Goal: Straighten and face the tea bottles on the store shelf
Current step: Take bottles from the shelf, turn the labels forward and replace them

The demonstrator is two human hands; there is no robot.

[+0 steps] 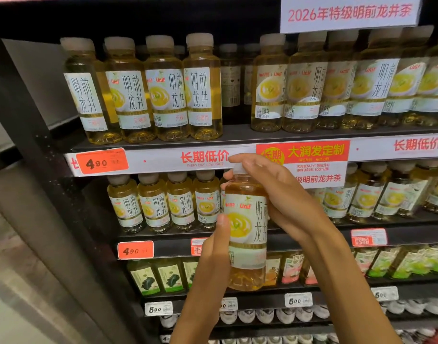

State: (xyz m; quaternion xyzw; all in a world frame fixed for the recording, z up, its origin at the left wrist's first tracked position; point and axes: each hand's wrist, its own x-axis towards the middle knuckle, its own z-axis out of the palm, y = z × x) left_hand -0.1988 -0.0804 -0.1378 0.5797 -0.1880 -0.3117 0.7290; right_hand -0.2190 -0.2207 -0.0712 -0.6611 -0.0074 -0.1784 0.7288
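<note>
Amber tea bottle held upright before the shelf: left hand grips its side, right hand clasps its cap end.

The bottle between the hands is showing clear glossy plastic with a smooth paper-like label. Above the hands, a shelf is looking like matt dark metal, and paper price tags are gleaming faintly.

L hand & R hand raised, fingers curled, gripping.
</note>
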